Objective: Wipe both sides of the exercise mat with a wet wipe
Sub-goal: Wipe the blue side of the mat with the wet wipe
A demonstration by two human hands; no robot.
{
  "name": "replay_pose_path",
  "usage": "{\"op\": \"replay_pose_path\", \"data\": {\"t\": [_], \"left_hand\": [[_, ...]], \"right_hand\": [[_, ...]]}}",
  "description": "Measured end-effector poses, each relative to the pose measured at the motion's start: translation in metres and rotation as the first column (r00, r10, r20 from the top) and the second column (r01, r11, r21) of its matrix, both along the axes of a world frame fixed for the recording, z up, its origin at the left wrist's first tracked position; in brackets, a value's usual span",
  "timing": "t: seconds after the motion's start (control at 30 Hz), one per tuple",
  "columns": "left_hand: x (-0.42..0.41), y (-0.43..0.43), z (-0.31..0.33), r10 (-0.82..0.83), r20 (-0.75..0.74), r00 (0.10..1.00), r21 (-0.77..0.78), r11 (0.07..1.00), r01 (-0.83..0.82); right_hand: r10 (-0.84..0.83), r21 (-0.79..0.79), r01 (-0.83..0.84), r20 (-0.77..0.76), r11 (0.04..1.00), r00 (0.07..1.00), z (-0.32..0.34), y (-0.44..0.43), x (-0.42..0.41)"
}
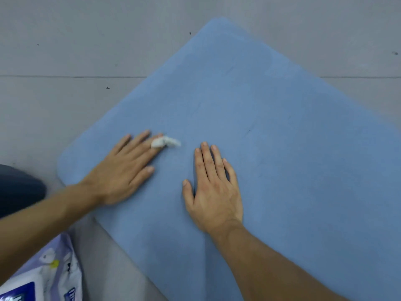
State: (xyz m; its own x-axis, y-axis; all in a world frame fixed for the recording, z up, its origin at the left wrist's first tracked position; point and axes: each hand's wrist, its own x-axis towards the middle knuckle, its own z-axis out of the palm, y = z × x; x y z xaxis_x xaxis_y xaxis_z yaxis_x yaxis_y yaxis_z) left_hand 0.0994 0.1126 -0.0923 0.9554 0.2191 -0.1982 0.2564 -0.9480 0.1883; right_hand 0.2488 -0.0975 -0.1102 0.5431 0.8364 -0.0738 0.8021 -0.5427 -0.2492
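A blue exercise mat lies flat on the grey floor, turned diagonally, with one rounded corner at the far side. My left hand lies flat on the mat near its left corner, fingers straight. A small crumpled white wet wipe sits at the tips of its index and middle fingers, partly under them. My right hand rests flat on the mat to the right, fingers straight and together, holding nothing.
A pack of wet wipes, white and lilac with blue print, lies on the floor at the lower left. A dark clothed knee shows at the left edge. Grey floor surrounds the mat.
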Motion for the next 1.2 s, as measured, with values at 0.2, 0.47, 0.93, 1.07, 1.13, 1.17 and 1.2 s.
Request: {"op": "replay_pose_path", "data": {"t": [0.2, 0.47, 0.93, 1.07, 1.13, 1.17, 1.2], "left_hand": [[0.099, 0.071, 0.0, 0.217, -0.035, 0.976, -0.028, 0.976, -0.218], [0.085, 0.039, -0.012, 0.147, 0.012, 0.989, 0.005, 0.989, -0.147], [-0.037, -0.072, -0.004, -0.061, -0.03, 0.998, 0.055, 0.997, 0.063], [-0.051, -0.085, -0.001, -0.172, -0.032, 0.985, 0.079, 0.982, 0.174], [-0.05, -0.084, -0.003, -0.041, -0.027, 0.999, 0.045, 0.998, 0.042], [-0.047, -0.082, -0.005, 0.079, -0.012, 0.997, 0.01, 0.997, -0.079], [-0.041, -0.079, -0.006, 0.208, 0.004, 0.978, -0.029, 0.978, -0.208]], "right_hand": [[0.001, -0.008, -0.001, -0.001, 1.0, 1.0, 0.002, -0.001, 0.0], [-0.002, 0.0, 0.002, -0.008, 1.0, 1.0, 0.001, 0.0, 0.0], [0.036, -0.045, -0.034, 0.027, 0.998, 0.999, 0.002, 0.001, 0.005], [0.154, -0.105, -0.162, -0.076, 0.981, 0.985, 0.011, -0.004, 0.017], [0.208, -0.085, -0.214, -0.074, 0.973, 0.975, 0.011, -0.015, 0.026], [0.218, -0.067, -0.222, -0.053, 0.973, 0.974, 0.009, -0.023, 0.028], [0.221, -0.056, -0.223, -0.032, 0.973, 0.975, 0.006, -0.033, 0.029]]}}
